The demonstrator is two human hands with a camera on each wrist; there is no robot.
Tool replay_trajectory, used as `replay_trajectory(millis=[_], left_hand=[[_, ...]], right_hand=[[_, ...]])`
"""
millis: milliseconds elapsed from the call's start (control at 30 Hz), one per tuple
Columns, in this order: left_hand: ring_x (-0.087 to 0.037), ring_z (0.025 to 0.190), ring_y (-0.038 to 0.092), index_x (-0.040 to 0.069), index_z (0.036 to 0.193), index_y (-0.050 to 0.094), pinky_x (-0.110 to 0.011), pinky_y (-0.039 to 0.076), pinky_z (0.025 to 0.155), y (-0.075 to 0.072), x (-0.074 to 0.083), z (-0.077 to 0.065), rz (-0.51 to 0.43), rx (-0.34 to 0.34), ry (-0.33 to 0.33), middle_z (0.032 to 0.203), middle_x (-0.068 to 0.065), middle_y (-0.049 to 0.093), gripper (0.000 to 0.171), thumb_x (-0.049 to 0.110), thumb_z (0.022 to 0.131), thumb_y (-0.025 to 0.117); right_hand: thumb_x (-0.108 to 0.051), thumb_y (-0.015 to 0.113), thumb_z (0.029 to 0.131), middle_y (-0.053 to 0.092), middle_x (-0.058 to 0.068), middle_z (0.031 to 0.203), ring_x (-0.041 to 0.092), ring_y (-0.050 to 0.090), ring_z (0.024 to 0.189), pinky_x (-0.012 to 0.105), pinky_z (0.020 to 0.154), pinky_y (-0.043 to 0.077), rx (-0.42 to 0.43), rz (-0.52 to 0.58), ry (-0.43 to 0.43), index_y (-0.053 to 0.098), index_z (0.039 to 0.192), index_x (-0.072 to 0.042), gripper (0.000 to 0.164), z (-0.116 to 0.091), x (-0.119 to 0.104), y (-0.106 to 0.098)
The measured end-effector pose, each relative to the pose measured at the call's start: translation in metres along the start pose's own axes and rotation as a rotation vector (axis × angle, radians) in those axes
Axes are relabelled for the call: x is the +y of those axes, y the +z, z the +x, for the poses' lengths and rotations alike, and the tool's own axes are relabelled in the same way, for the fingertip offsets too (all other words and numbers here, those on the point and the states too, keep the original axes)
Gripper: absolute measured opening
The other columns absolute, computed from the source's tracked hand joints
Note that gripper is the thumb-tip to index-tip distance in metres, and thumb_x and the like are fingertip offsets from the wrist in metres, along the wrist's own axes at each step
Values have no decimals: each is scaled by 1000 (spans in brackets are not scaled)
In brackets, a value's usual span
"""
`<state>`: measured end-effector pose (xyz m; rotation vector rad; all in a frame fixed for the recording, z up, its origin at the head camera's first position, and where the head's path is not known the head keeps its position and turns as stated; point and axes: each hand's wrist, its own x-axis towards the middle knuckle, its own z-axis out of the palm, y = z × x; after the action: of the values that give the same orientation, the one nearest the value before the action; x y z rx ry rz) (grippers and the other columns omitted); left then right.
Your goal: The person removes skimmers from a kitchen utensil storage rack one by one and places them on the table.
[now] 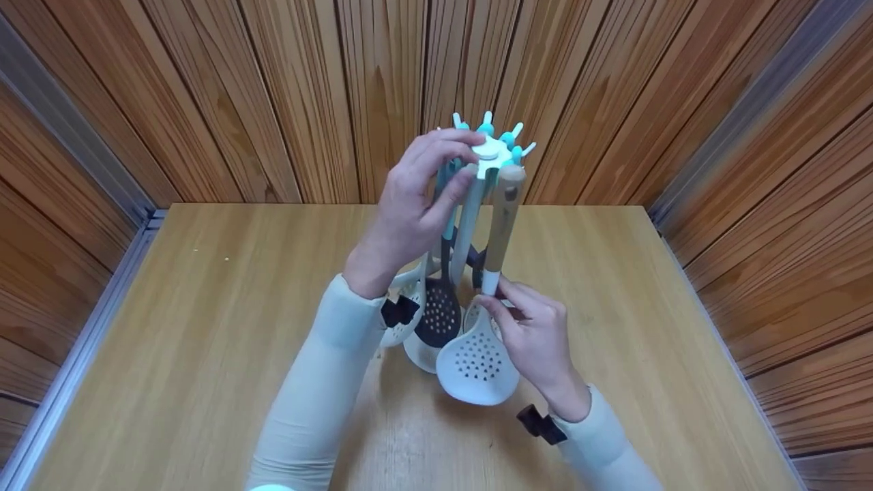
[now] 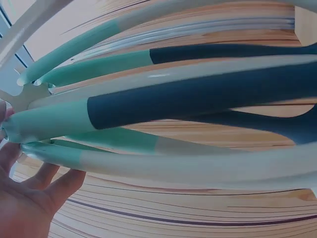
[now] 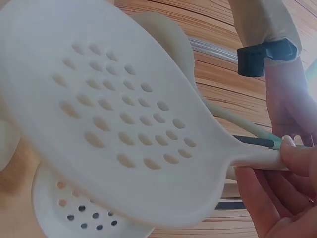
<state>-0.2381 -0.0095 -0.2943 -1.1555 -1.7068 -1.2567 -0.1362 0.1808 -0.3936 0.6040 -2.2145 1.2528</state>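
Observation:
A white utensil stand (image 1: 487, 150) rises in the middle of the table, with turquoise-handled kitchen tools hanging round its top. My left hand (image 1: 417, 194) grips the stand's top between thumb and fingers; the left wrist view shows its fingers (image 2: 69, 188) close by the turquoise handle ends. With thumb and fingertips, my right hand (image 1: 542, 334) pinches the neck of a white skimmer (image 1: 477, 365). This skimmer has a brown handle, whose upper end is right at the stand's top. Its perforated head points down and fills much of the right wrist view.
A black perforated spoon (image 1: 438, 314) hangs on the stand's left side, beside another white perforated tool (image 1: 397, 333). The wooden table (image 1: 204, 341) spreads around the stand, bordered by wood-plank walls (image 1: 382, 88) behind and at both sides.

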Motion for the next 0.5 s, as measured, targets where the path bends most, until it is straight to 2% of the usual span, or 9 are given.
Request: replay_trajectory(millis=[300,500], left_hand=[[-25,123,53,2,111,61,-38,41,108,5,-1,-3,37,41,26,126,-15,62,14,2,97,61],[-25,123,51,3,110,61,-37,41,108,6,-2,-4,40,42,23,128,-14,61,13,2,98,60]], right_hand=[[-5,74,89,75,2,99,13,72,86,25,69,59,-5,-35,21,74,114,-2,25,-2,8,-16],[-2,74,88,76,4,99,15,73,86,23,70,58,-14,-41,34,73,113,1,25,-4,17,-24]])
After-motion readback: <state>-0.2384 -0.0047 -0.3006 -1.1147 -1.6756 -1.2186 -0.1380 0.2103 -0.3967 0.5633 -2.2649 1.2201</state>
